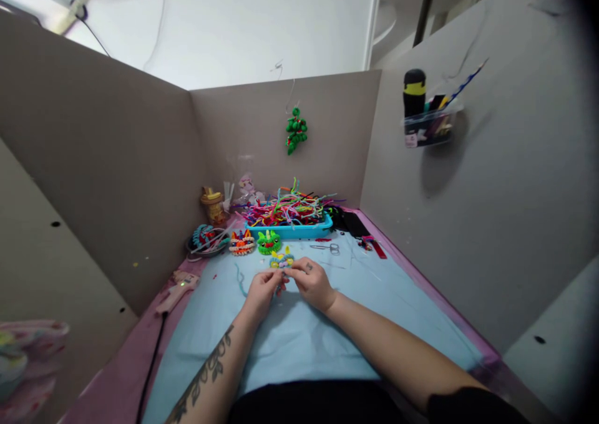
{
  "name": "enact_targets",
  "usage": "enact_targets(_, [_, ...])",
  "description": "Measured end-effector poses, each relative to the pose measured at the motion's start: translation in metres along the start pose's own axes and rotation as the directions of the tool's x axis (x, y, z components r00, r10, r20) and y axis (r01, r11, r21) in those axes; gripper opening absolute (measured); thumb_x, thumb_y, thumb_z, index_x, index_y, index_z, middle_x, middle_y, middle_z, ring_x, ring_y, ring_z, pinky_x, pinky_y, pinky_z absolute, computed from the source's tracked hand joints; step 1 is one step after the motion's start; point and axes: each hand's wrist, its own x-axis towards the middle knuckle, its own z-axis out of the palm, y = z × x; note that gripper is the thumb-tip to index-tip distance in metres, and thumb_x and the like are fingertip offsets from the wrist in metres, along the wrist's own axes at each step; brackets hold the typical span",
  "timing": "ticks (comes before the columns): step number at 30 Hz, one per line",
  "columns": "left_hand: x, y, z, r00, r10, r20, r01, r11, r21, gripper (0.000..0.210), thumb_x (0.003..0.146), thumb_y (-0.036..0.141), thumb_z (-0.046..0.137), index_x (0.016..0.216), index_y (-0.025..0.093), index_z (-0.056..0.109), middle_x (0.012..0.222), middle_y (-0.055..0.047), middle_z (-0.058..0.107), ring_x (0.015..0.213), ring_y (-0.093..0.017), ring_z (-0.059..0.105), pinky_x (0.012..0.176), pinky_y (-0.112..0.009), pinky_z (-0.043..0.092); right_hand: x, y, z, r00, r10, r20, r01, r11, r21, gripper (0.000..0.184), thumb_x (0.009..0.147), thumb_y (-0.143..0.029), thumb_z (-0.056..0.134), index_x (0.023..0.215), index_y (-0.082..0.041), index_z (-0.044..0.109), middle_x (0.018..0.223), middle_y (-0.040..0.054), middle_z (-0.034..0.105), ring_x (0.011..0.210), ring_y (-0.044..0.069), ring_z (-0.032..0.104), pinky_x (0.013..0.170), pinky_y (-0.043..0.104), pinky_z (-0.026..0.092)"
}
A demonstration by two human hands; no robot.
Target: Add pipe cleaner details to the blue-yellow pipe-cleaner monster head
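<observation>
My left hand (264, 290) and my right hand (312, 280) meet over the middle of the blue cloth, fingertips pinched close together. Between them is a small pipe-cleaner figure (281, 261) in yellow and blue-grey with ear-like tips, its lower part hidden by my fingers. Both hands appear closed on its lower edge. Just beyond stand a green pipe-cleaner animal head (269, 242) and an orange-and-white one (242, 242). A loose teal pipe cleaner (240, 279) lies left of my left hand.
A blue tray (290, 229) heaped with coloured pipe cleaners stands at the back. Scissors (327, 248) lie to the right. At left are a bowl (206, 249) and a pink glue gun (176, 292) with a black cord. Grey panels (281, 162) enclose three sides.
</observation>
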Motion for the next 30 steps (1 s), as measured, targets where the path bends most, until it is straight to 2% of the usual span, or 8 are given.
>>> enact_targets(3, [0.0,0.001,0.001,0.999,-0.013,-0.029,0.014,0.999,0.036,0.044,0.072,0.053,0.056,0.066,0.01,0.061,0.051,0.0,0.053,0.043,-0.007,0.041,0.044,-0.019,0.031,-0.001,-0.001,0.001,1.0,0.004,0.001,-0.004,1.0,0.018,0.028,0.084,-0.011,0.044,0.097,-0.024,0.065,0.085,0.0071,0.063,0.079,0.018,0.055,0.072,0.033,0.048])
enact_targets(6, [0.0,0.005,0.001,0.998,0.032,-0.054,-0.025,0.993,0.117,0.045,0.074,0.054,0.053,0.062,0.012,0.059,0.049,0.002,0.051,0.043,-0.007,0.04,0.044,-0.02,0.03,-0.001,-0.003,0.002,0.999,0.035,0.013,-0.035,0.997,0.066,0.026,0.083,-0.012,0.046,0.1,-0.023,0.063,0.089,0.0074,0.062,0.085,0.018,0.056,0.077,0.034,0.048])
enact_targets(11, [-0.003,0.011,0.002,0.994,0.108,-0.007,-0.102,0.956,0.274,0.044,0.077,0.052,0.049,0.057,0.013,0.057,0.05,0.002,0.049,0.046,-0.008,0.041,0.046,-0.02,0.031,0.002,-0.007,0.002,0.988,0.149,0.034,-0.152,0.983,0.106,0.02,0.084,-0.017,0.05,0.1,-0.02,0.061,0.093,0.0078,0.063,0.09,0.019,0.057,0.081,0.034,0.047])
enact_targets(15, [-0.002,0.008,0.002,0.993,0.118,0.024,-0.12,0.946,0.302,0.041,0.078,0.049,0.048,0.062,0.013,0.061,0.057,0.0,0.055,0.048,-0.009,0.044,0.047,-0.02,0.034,0.004,-0.007,0.001,0.981,0.183,0.065,-0.189,0.975,0.114,0.014,0.085,-0.019,0.049,0.086,-0.021,0.063,0.083,0.0053,0.063,0.082,0.017,0.057,0.076,0.031,0.046])
enact_targets(20, [-0.003,0.004,0.002,0.992,0.122,-0.02,-0.111,0.946,0.306,0.03,0.074,0.042,0.055,0.076,0.014,0.063,0.056,0.001,0.057,0.046,-0.01,0.047,0.047,-0.021,0.037,0.004,-0.003,0.0,0.968,0.25,0.019,-0.25,0.956,0.157,0.016,0.083,-0.016,0.05,0.094,-0.02,0.061,0.082,0.0048,0.061,0.076,0.017,0.057,0.07,0.028,0.046])
enact_targets(25, [-0.004,0.007,0.002,0.99,0.132,-0.047,-0.111,0.943,0.314,0.027,0.074,0.039,0.054,0.073,0.015,0.065,0.051,0.001,0.054,0.045,-0.011,0.046,0.047,-0.022,0.035,0.005,0.002,-0.001,0.98,0.194,0.052,-0.197,0.978,0.062,0.015,0.083,-0.015,0.049,0.092,-0.019,0.06,0.085,0.0063,0.06,0.078,0.018,0.057,0.07,0.029,0.046])
enact_targets(30, [-0.001,0.005,0.002,0.996,0.067,-0.064,-0.054,0.979,0.194,0.032,0.072,0.043,0.058,0.072,0.012,0.065,0.049,0.002,0.053,0.044,-0.009,0.044,0.046,-0.021,0.033,0.007,0.003,0.0,0.99,0.13,0.059,-0.126,0.989,-0.078,0.014,0.085,-0.016,0.048,0.09,-0.019,0.06,0.083,0.0074,0.06,0.079,0.02,0.055,0.07,0.03,0.043])
